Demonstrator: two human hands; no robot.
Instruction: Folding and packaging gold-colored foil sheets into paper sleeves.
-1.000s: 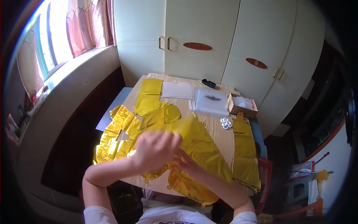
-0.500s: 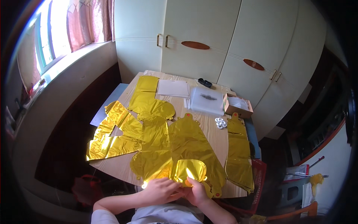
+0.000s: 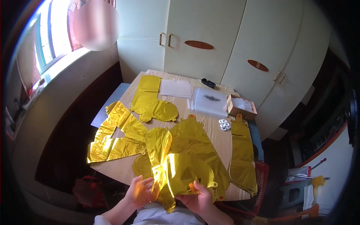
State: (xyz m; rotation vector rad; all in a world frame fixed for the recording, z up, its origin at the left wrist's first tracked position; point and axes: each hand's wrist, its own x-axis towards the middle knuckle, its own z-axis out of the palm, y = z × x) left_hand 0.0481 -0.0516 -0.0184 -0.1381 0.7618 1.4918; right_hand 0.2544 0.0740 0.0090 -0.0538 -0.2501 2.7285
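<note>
A shiny gold foil balloon [image 3: 187, 170], flat and uninflated, is lifted at the near table edge, with a bright crease down its left part. My right hand [image 3: 195, 195] pinches its near edge, thumb on top and fingers beneath. Beside the crease, my left hand [image 3: 138, 193] is open, fingers spread against or just next to the foil; whether they touch is unclear. More flat gold foil balloons lie around it: an angular one [image 3: 116, 138] to the left, a hooked one [image 3: 148, 99] behind, a wide one [image 3: 195, 138] partly under the held one, and a narrow one [image 3: 242, 159] at right.
Toward the back of the wooden table [image 3: 217, 131] lie white sheets [image 3: 175, 88], a clear plastic pack [image 3: 210, 102], a black object [image 3: 208, 83] and an open box [image 3: 242, 107]. White ribbon rolls [image 3: 224, 125] sit nearby. A red chair [image 3: 261, 180] stands at the right edge.
Both hands were close together on a folded foil end. Now they are apart, the left moved left and opened, and the held balloon's far end has come up off the table toward me.
</note>
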